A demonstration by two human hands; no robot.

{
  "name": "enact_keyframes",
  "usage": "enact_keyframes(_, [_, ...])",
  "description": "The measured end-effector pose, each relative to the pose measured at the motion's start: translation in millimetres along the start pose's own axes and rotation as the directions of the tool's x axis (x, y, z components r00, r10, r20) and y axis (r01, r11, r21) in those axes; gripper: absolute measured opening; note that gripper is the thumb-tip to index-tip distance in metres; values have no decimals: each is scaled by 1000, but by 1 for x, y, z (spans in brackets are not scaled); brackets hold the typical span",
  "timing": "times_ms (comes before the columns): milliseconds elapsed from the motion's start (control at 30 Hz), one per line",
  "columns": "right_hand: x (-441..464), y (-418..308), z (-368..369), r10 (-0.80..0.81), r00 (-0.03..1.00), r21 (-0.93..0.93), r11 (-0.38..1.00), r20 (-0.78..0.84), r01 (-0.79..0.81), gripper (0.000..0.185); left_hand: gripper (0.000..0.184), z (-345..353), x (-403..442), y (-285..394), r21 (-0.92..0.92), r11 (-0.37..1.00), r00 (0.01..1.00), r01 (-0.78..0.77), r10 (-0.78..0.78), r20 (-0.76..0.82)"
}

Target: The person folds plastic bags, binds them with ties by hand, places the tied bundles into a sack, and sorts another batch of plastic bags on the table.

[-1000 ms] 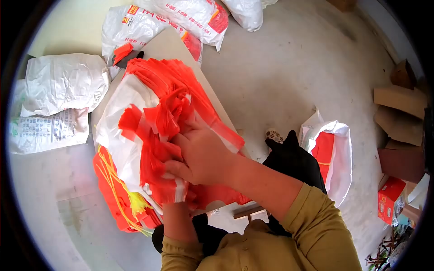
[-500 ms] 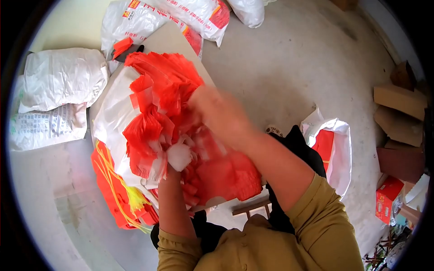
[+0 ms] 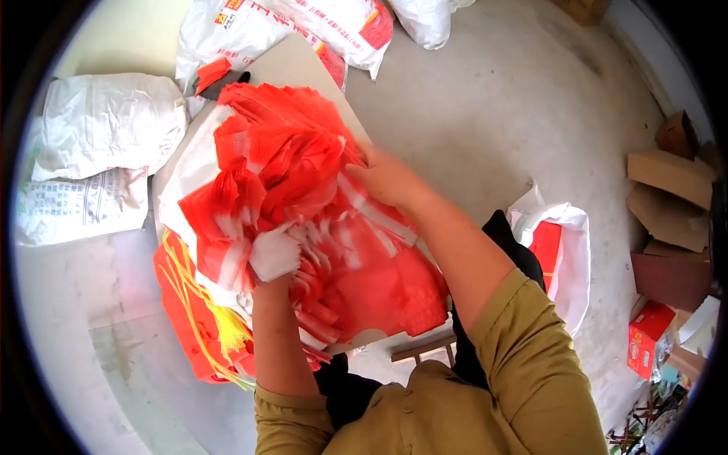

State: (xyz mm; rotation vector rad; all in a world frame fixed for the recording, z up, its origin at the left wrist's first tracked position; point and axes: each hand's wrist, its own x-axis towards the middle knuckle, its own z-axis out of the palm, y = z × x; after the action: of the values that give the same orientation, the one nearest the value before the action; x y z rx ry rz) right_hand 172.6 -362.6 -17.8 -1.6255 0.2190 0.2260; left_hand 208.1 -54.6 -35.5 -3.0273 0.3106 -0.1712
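Observation:
A large loose bundle of thin red plastic sheets, perhaps bags, fans out over a board in front of me. My right hand is closed on the right edge of the bundle, its fingers partly tucked behind the red layers. My left hand reaches into the lower left of the bundle. Something white, possibly a glove, covers it, and its fingers are hidden among the folds. Flat red sheets with pale strips lie below my right forearm.
Red pieces with yellow tasselled cords hang at the board's left. Full white sacks stand to the left, and printed sacks behind. On the right are a white bag holding red material and cardboard boxes.
My right hand, blurred before, has come to rest against the bundle's right edge. My left hand has shifted left and up, and the lower left folds have spread outward.

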Motion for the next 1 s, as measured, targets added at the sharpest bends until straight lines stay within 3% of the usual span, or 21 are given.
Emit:
enact_keyframes(100, [6, 5, 7, -51, 998, -68, 996, -22, 49, 67, 29, -109, -11, 75, -80, 992, 972, 100, -80, 222])
enact_keyframes(133, [4, 1, 8, -73, 997, -63, 995, -25, 72, 69, 29, -112, -9, 72, -53, 993, 972, 104, -90, 219])
enact_keyframes(267, [6, 7, 17, -110, 991, -96, 990, -82, 102, 78, 26, -95, 2, 43, -42, 992, 978, 122, -113, 173])
enact_keyframes(467, [-4, -14, 10, -75, 996, -31, 997, 51, 77, 85, 25, -97, 7, 25, -172, 982, 993, 76, -91, -79])
enact_keyframes(567, [8, 1, 16, 43, 998, 149, 988, 39, -48, 90, 26, -101, 7, 21, -224, 974, 983, 31, -70, -168])
enact_keyframes(667, [-6, -17, 15, 159, 983, 149, 974, 90, -171, 83, 28, -102, 7, 18, -255, 967, 973, -4, -55, -224])
enact_keyframes(767, [-8, -22, 10, 195, 960, -68, 980, 203, -185, 72, 30, -100, 8, 17, -274, 961, 964, -28, -46, -260])
enact_keyframes(867, [-6, -18, 13, 155, 977, -63, 987, 145, -148, 61, 34, -103, 11, 16, -281, 958, 958, -50, -33, -286])
enact_keyframes(1000, [-7, -9, 17, 39, 990, 30, 999, 136, -43, 61, 38, -109, 16, 12, -252, 968, 973, -3, -55, -225])
